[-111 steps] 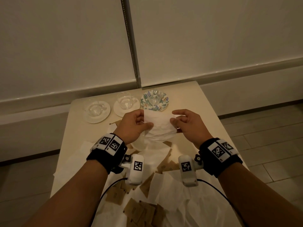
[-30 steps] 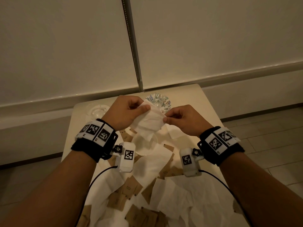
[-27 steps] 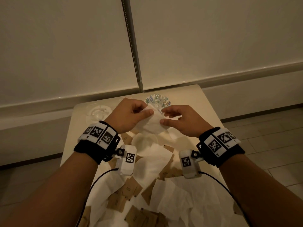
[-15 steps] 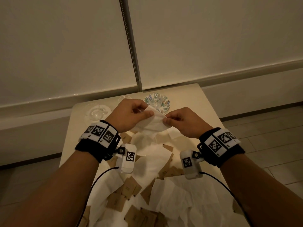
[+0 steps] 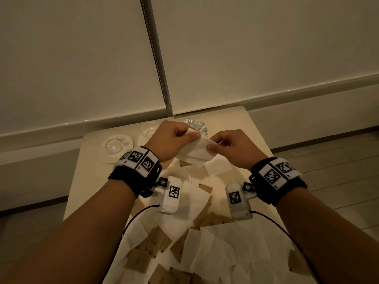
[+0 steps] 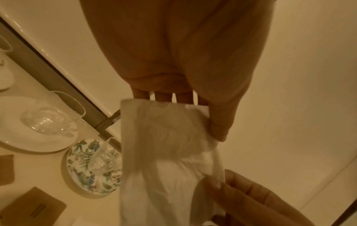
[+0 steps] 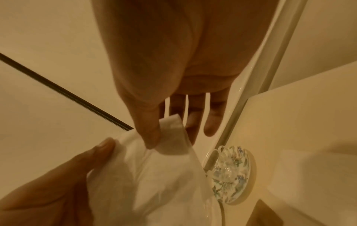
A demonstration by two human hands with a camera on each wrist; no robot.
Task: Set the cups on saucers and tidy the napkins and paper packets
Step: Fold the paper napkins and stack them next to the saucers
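Note:
Both hands hold one white napkin (image 5: 194, 155) in the air above the table's far half. My left hand (image 5: 174, 138) pinches its left edge, thumb on top; in the left wrist view the napkin (image 6: 164, 145) hangs from those fingers. My right hand (image 5: 227, 147) pinches the right corner between thumb and forefinger, and the napkin (image 7: 164, 168) droops below. Three glass cups stand on saucers at the far edge: on a white saucer (image 5: 108, 155), on a second white saucer (image 5: 141, 138) partly hidden by my left hand, and on a floral saucer (image 5: 202, 130).
A folded napkin (image 5: 218, 168) lies on the cream table (image 5: 242, 124) under my right hand. Loose white napkins (image 5: 231, 249) and brown paper packets (image 5: 155, 240) litter the near half. A wall rises just behind the table; the floor drops off at both sides.
Since the earliest frame, both hands have drawn close together on the napkin. Over the last second they keep re-gripping it; its near edge now hangs lower toward the table.

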